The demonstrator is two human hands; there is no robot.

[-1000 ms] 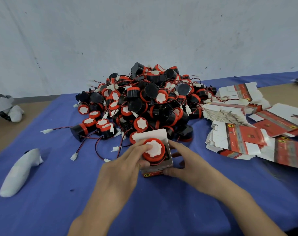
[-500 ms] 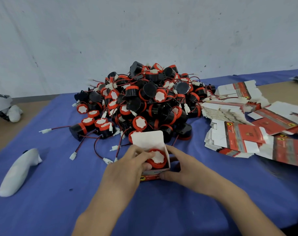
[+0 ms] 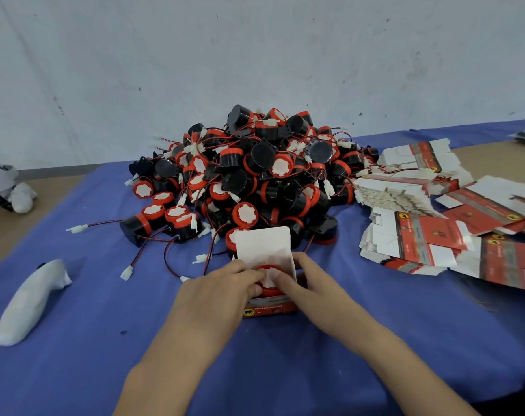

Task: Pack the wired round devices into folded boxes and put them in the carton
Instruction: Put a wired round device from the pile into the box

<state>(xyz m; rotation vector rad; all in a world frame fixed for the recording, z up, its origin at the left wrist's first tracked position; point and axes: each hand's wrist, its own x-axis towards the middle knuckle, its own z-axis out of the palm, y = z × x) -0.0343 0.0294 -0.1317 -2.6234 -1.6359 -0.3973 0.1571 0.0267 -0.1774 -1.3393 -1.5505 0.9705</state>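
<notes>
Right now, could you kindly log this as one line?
left hand: grips red-rimmed round device | right hand: on device top | small red cardboard box: white flap upright

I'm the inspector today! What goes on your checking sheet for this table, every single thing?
Surface: blue cloth covers the table; bare wood shows at the far corners.
Job's things: big pile of round devices; one device sits in an open box, flap up; flat boxes stacked on the right; carton not seen.
Clutter: white handle-shaped thing on the left; white gear at the left edge.
Hands: left hand and right hand both hold the box, fingertips on the device.
Cables: red-and-black wires with white plugs trail from the pile onto the cloth.
Surroundings: scuffed white wall behind.
</notes>
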